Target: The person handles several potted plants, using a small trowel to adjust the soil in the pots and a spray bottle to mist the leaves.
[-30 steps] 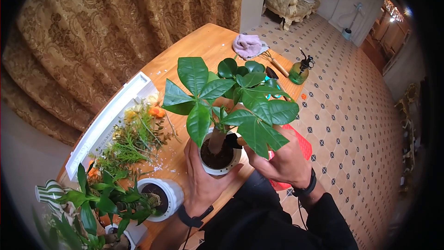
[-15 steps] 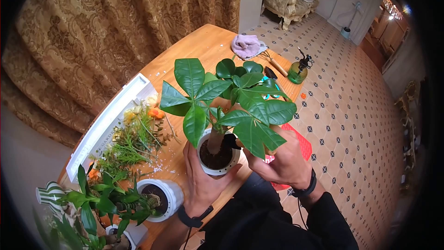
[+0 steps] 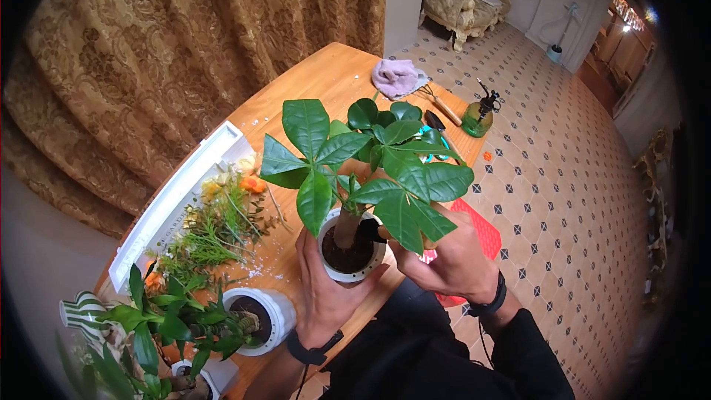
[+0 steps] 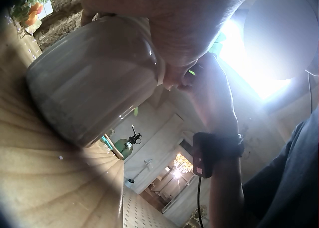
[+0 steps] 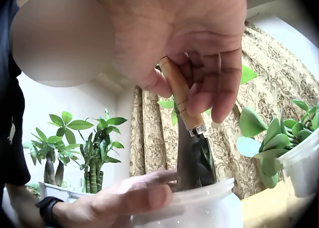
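Note:
A white pot (image 3: 353, 275) with dark soil holds a thick-stemmed plant with broad green leaves (image 3: 306, 127). My left hand (image 3: 331, 298) curves round the near left side of the pot, thumb and fingers on its wall. In the right wrist view my right hand (image 5: 194, 44) grips the wooden handle (image 5: 180, 91) of a small tool, whose dark metal blade (image 5: 203, 161) points down inside the pot beside the stem. From the head view, the right hand (image 3: 453, 259) is at the pot's right, partly under leaves. The blade's tip is hidden.
On the wooden table (image 3: 296, 85) lie cut flowers (image 3: 215, 230), a long white box (image 3: 174, 192), a second white pot (image 3: 279, 318) with a plant, a purple cloth (image 3: 396, 76) and a hand rake (image 3: 444, 107). A green spray bottle (image 3: 476, 120) stands by the edge.
The head view has shifted slightly. Both hands stay at the pot, and the dark blade shows small changes of position beside the stem.

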Tool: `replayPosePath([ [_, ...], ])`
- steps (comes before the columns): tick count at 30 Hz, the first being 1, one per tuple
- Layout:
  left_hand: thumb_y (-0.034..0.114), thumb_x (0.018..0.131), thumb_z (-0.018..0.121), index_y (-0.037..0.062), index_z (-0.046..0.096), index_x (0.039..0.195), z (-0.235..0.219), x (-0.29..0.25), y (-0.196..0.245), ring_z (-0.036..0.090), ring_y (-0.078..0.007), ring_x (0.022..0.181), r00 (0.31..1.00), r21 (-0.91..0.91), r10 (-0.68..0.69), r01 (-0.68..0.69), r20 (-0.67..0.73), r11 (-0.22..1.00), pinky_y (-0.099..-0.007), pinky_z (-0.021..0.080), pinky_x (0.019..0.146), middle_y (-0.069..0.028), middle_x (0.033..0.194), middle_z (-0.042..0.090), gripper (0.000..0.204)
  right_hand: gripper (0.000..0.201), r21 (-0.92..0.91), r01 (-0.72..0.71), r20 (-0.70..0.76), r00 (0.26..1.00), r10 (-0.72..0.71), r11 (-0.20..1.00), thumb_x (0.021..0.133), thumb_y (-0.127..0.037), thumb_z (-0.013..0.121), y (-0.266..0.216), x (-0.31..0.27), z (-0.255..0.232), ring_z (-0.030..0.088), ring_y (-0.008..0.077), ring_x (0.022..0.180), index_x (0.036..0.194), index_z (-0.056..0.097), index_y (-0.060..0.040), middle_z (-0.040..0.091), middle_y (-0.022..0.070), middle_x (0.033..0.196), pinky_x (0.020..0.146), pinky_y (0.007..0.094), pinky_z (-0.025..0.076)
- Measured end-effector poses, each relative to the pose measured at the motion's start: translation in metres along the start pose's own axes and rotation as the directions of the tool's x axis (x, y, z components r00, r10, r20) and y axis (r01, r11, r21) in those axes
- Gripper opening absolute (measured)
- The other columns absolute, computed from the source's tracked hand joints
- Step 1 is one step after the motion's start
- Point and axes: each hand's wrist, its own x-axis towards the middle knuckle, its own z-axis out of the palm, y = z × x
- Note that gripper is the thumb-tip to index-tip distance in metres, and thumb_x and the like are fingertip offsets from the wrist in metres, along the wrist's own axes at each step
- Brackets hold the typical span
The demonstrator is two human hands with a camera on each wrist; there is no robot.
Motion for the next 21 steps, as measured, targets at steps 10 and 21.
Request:
replayPosePath([
  [10, 0.023, 0.066, 0.097, 0.0007, 0.027, 0.153, 0.0034, -0.0036, -0.0035, 0.047, -0.0381, 0.131, 1.0, -0.076, -0.013, 0.013, -0.005, 0.997, -0.0495, 0.04, 0.11, -0.0211, 0.141, 0.044, 0.114, 0.026, 0.009, 0.02, -0.121, 0.992, -0.019, 1.0, 0.081, -0.01, 0.074, -0.0048, -0.0001, -0.0057, 0.064, 0.0304, 0.071, 0.104, 0.066, -0.0011, 0.061, 0.0132, 0.09, 0.059, 0.0404, 0.05],
  [21, 0.007, 0.066, 0.09, 0.0, 0.019, 0.158, -0.0029, -0.0038, -0.0011, 0.045, -0.033, 0.139, 0.996, -0.185, 0.074, -0.081, -0.045, 0.979, -0.0458, 0.036, 0.116, -0.0196, 0.15, 0.039, 0.116, 0.026, 0.027, 0.002, -0.155, 0.988, 0.002, 1.0, 0.081, -0.009, 0.074, -0.0061, 0.002, -0.0085, 0.064, 0.0317, 0.067, 0.105, 0.066, -0.0012, 0.061, 0.014, 0.089, 0.058, 0.04, 0.051],
])
